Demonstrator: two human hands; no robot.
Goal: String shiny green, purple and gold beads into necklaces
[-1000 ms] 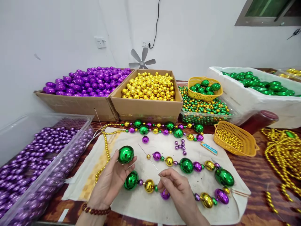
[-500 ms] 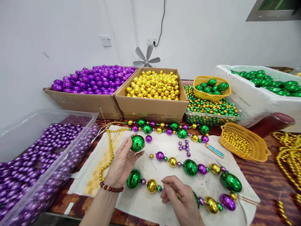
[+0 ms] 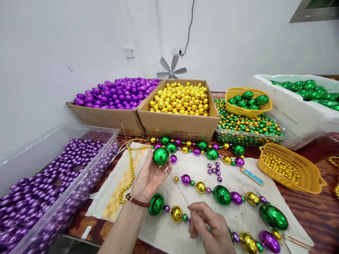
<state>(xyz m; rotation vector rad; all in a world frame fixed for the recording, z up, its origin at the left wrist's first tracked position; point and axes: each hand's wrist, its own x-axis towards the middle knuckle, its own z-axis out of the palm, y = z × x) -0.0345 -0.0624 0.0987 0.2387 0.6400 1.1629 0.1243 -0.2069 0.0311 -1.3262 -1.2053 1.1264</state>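
Note:
My left hand (image 3: 152, 175), with a brown bead bracelet at the wrist, is closed around a large shiny green bead (image 3: 160, 156) above the white cloth. A thin, pale cord (image 3: 180, 189) runs taut from just under that bead down to my right hand (image 3: 208, 225), whose thumb and fingers pinch it. Beneath my hands lies a bead strand of green, gold and purple; a gold bead (image 3: 176, 213) in it shows between them, and my right hand hides part of it. Another stretch with a green bead (image 3: 221, 194) curves along the right.
Small purple beads (image 3: 215, 170) and a blue-labelled cutter (image 3: 252, 175) lie on the cloth (image 3: 185, 233). Behind stand cardboard boxes of purple beads (image 3: 116, 93) and gold beads (image 3: 182, 98). A clear tub (image 3: 87, 187) stands left; a yellow basket (image 3: 307, 174) sits right.
The view has shifted slightly, moving the scene rightward. My left hand has turned the green bead a little, and a taut cord now shows between my two hands.

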